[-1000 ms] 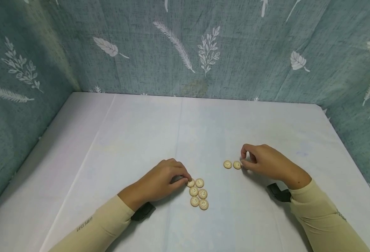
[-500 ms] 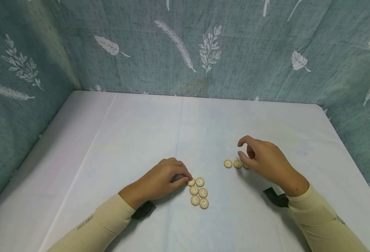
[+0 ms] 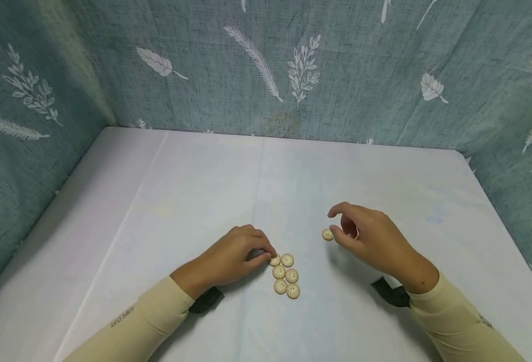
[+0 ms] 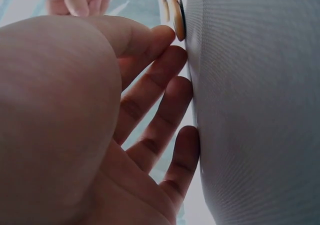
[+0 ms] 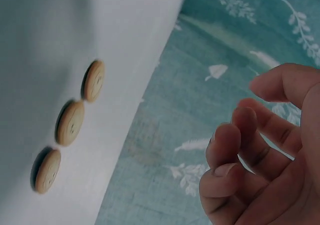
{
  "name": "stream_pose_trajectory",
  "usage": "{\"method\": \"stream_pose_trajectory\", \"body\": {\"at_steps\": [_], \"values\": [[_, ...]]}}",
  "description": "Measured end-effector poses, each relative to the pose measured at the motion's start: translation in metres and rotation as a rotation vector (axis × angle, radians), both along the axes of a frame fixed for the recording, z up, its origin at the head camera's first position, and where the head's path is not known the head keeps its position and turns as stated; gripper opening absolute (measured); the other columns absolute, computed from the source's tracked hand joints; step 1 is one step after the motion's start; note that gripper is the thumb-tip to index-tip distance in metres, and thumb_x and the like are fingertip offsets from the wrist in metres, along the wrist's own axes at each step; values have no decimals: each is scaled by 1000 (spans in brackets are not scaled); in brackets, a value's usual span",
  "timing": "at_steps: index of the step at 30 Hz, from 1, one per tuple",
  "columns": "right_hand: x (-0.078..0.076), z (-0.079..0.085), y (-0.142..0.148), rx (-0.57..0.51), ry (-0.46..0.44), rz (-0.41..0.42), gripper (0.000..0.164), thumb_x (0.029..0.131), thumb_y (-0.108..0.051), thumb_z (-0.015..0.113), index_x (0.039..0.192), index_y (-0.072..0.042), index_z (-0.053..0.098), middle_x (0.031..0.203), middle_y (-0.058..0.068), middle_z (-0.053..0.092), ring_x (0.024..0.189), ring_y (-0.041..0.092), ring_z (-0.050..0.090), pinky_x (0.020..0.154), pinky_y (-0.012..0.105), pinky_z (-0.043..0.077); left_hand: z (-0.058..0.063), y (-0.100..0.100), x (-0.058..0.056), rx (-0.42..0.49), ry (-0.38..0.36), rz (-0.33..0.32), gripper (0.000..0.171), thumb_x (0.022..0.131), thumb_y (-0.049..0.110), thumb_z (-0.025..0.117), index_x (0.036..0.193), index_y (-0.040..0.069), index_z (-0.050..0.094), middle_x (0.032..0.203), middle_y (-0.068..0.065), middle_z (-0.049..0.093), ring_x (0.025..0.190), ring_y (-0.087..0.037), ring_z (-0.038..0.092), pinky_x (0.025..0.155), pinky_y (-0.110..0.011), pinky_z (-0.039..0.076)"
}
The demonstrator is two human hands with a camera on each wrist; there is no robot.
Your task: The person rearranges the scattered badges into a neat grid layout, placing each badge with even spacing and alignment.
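Several round, pale wooden buttons [image 3: 291, 276] lie flat in two short columns near the middle of the white table. My left hand [image 3: 234, 256] rests beside them, its fingertips touching the upper-left button [image 3: 274, 260]. In the left wrist view, the left thumb [image 4: 162, 35] is against a button's edge [image 4: 179, 22] and the other fingers lie loosely on the cloth. My right hand [image 3: 370, 239] hovers over a row of three buttons, thumb and forefinger apart, nothing between them. Only the row's left button [image 3: 327, 234] shows plainly from the head; the right wrist view shows its middle button [image 5: 70, 123] and both neighbours.
A white cloth [image 3: 193, 181] covers the table. Green leaf-patterned fabric [image 3: 230, 75] hangs along the back and both sides. A dark strap piece [image 3: 206, 300] sits under the left wrist, and another [image 3: 390, 292] under the right.
My right hand has let go of the row's rightmost button, lifted, and shifted left above the row. The left hand has stayed in place at the grouped buttons.
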State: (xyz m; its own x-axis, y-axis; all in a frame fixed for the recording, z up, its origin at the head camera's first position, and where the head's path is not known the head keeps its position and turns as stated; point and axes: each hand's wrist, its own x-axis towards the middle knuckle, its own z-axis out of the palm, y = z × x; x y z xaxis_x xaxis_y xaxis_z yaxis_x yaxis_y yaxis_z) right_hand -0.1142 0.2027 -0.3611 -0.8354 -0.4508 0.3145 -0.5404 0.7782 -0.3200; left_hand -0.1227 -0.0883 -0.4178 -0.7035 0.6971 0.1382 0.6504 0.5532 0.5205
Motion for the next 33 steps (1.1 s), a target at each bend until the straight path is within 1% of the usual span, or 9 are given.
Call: {"method": "stream_pose_trajectory", "body": {"at_steps": [5, 8, 17, 21, 26, 33], "values": [[3, 2, -5, -47, -22, 56, 18, 83, -19, 65, 100, -19, 59, 65, -14, 45, 57, 2, 41, 53, 17, 38, 1, 0, -1, 12, 5, -2, 13, 90, 25, 59, 93, 29, 70, 93, 22, 60, 93, 0, 51, 88, -28, 41], [6, 2, -8, -52, -25, 77, 17, 84, -20, 64, 100, -19, 59, 65, -14, 45, 58, 2, 42, 53, 16, 39, 1, 0, -1, 6, -2, -8, 13, 90, 26, 58, 93, 29, 70, 93, 22, 61, 94, 0, 52, 90, -28, 42], [9, -1, -16, -60, -16, 157, 20, 82, -20, 67, 100, -18, 60, 68, -13, 47, 60, 2, 44, 53, 15, 39, 4, 1, -2, 3, 10, -1, 12, 90, 26, 59, 93, 29, 70, 92, 22, 60, 93, 0, 52, 90, -27, 41], [12, -3, -17, -62, -25, 173, 20, 81, -19, 68, 99, -18, 60, 68, -15, 46, 60, 2, 44, 52, 14, 38, 3, 1, -2, 4, 7, -10, 13, 90, 27, 58, 93, 29, 70, 93, 22, 60, 93, 0, 52, 90, -27, 41], [14, -4, -20, -62, -37, 207, 19, 80, -18, 68, 98, -19, 61, 69, -13, 47, 60, 1, 44, 52, 13, 38, 4, 2, -3, 3, 12, -5, 12, 90, 26, 58, 93, 29, 70, 92, 21, 60, 92, 0, 52, 90, -27, 41], [19, -11, -27, -45, -50, 257, 16, 81, -19, 67, 96, -19, 62, 69, -10, 48, 56, 3, 44, 52, 11, 37, 3, 1, 0, -3, -11, 1, 12, 90, 26, 59, 93, 30, 70, 92, 23, 60, 92, 0, 51, 87, -26, 42]]}}
